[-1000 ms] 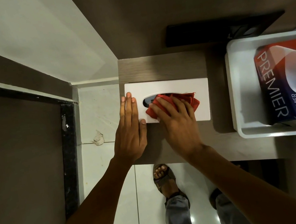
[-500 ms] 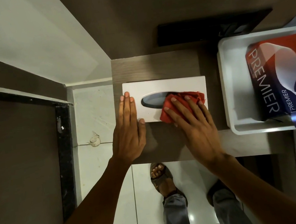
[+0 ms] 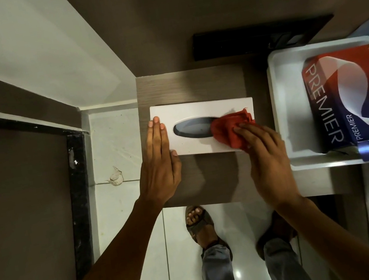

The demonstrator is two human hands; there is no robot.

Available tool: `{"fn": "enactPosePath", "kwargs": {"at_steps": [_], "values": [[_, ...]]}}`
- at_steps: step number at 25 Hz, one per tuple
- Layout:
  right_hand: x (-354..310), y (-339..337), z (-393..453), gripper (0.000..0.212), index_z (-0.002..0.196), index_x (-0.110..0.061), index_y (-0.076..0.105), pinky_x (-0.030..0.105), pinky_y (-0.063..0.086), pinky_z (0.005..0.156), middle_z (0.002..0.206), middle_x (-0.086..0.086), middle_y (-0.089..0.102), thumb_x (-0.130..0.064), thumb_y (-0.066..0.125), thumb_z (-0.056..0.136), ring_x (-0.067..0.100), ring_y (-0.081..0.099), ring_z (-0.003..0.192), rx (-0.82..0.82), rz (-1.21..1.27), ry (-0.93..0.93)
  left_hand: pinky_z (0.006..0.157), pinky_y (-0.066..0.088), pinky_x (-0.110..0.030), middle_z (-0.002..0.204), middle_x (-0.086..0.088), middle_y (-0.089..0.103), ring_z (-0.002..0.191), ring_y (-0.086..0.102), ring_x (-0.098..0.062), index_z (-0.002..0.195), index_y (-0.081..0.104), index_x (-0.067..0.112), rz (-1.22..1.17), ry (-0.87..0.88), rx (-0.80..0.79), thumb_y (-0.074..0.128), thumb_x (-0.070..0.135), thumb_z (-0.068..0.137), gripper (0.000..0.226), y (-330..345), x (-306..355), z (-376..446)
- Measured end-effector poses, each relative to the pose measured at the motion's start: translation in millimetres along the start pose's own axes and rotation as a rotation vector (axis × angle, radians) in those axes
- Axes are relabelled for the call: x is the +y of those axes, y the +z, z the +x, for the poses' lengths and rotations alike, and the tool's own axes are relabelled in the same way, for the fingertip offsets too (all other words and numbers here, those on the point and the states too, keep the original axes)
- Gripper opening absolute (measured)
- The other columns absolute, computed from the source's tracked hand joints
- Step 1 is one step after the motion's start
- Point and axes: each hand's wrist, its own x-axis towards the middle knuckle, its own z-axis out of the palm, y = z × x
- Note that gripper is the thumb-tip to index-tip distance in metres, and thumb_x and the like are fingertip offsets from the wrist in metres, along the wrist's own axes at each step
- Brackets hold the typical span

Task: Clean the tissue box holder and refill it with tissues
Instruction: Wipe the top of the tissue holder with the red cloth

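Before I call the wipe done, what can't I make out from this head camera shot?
- Right end of the white rectangular tissue box holder: covered by the crumpled red cloth and the right hand.
- Its left edge: under the left hand.
- Inside the dark oval slot: too dark to see.
- Red-and-blue PREMIER tissue box in the white plastic bin: cut off by the right edge.

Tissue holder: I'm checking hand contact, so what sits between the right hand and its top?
In the head view, a red cloth lies between the right hand and the white tissue holder, covering its right end.
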Motion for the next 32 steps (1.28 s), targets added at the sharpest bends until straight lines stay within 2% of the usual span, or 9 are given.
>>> {"fn": "enactPosePath", "kwargs": {"at_steps": [2, 6, 9, 12, 15, 18, 23, 27, 32], "values": [[7, -6, 2, 0.050, 0.153, -0.020, 0.045, 0.044, 0.031, 0.124, 0.157, 0.006, 0.049, -0.017, 0.047, 0.103, 0.035, 0.041, 0.148, 0.024, 0.013, 0.024, 0.131, 0.026, -0.050, 0.178, -0.012, 0.012, 0.166, 0.007, -0.027, 0.166, 0.020, 0.002, -0.004, -0.009, 0.007, 0.035, 0.024, 0.108, 0.064, 1, 1, 0], [15, -2, 1, 0.053, 0.159, -0.024, 0.042, 0.045, 0.026, 0.128, 0.168, 0.000, 0.036, -0.023, 0.050, 0.106, 0.030, 0.029, 0.157, -0.113, -0.029, -0.097, 0.132, 0.025, -0.050, 0.177, -0.013, 0.014, 0.166, 0.009, -0.027, 0.166, 0.021, 0.003, -0.013, 0.006, 0.015, 0.029, 0.028, 0.110, 0.062, 2, 4, 0], [20, 4, 6, 0.060, 0.163, -0.027, 0.032, 0.056, 0.024, 0.128, 0.174, -0.002, 0.023, -0.036, 0.047, 0.107, 0.025, 0.013, 0.163, -0.161, -0.012, -0.130, 0.133, 0.022, -0.049, 0.177, -0.012, 0.016, 0.166, 0.011, -0.027, 0.166, 0.022, 0.004, -0.005, -0.008, 0.008, 0.027, 0.030, 0.110, 0.062, 2, 6, 0], [20, 7, 14, 0.072, 0.166, -0.032, 0.019, 0.055, 0.018, 0.130, 0.176, -0.004, 0.012, -0.052, 0.049, 0.104, 0.024, 0.006, 0.164, -0.234, -0.009, -0.124, 0.133, 0.021, -0.049, 0.177, -0.011, 0.017, 0.166, 0.011, -0.027, 0.166, 0.022, 0.006, 0.001, -0.024, -0.009, 0.022, 0.035, 0.111, 0.063, 2, 7, 0], [20, 5, 18, 0.063, 0.164, -0.033, 0.027, 0.054, 0.022, 0.130, 0.175, -0.002, 0.019, -0.040, 0.052, 0.106, 0.025, 0.009, 0.164, -0.254, 0.020, -0.127, 0.133, 0.020, -0.048, 0.177, -0.009, 0.016, 0.166, 0.011, -0.026, 0.167, 0.020, 0.008, 0.011, -0.015, -0.013, 0.021, 0.036, 0.111, 0.063, 1, 7, 0], [18, -4, 23, 0.056, 0.158, -0.024, 0.041, 0.054, 0.031, 0.127, 0.170, 0.001, 0.033, -0.025, 0.052, 0.104, 0.026, 0.021, 0.161, -0.238, 0.049, -0.092, 0.134, 0.016, -0.042, 0.177, -0.008, 0.016, 0.166, 0.011, -0.025, 0.167, 0.021, 0.008, 0.006, -0.027, -0.007, 0.021, 0.037, 0.111, 0.063, 0, 8, 0], [19, -21, 12, 0.057, 0.154, -0.016, 0.048, 0.053, 0.039, 0.123, 0.164, 0.005, 0.044, -0.010, 0.063, 0.099, 0.026, 0.033, 0.156, -0.165, 0.022, -0.004, 0.134, 0.017, -0.042, 0.177, -0.008, 0.016, 0.166, 0.012, -0.025, 0.167, 0.022, 0.008, -0.008, -0.035, -0.002, 0.021, 0.037, 0.112, 0.062, -1, 8, 0], [13, -24, 13, 0.048, 0.152, -0.010, 0.050, 0.053, 0.041, 0.121, 0.159, 0.010, 0.049, -0.018, 0.058, 0.105, 0.029, 0.041, 0.151, -0.001, 0.087, 0.270, 0.133, 0.023, -0.050, 0.177, -0.009, 0.017, 0.166, 0.012, -0.026, 0.166, 0.022, 0.008, -0.021, -0.049, 0.012, 0.020, 0.037, 0.112, 0.062, 3, 8, -1], [-3, -20, 58, 0.052, 0.155, -0.014, 0.046, 0.050, 0.041, 0.122, 0.163, 0.009, 0.042, -0.025, 0.057, 0.106, 0.031, 0.038, 0.152, -0.091, 0.115, 0.236, 0.133, 0.023, -0.049, 0.177, -0.007, 0.017, 0.166, 0.013, -0.026, 0.167, 0.022, 0.010, -0.025, -0.041, 0.011, 0.020, 0.040, 0.112, 0.063, 4, 5, -1]]}}
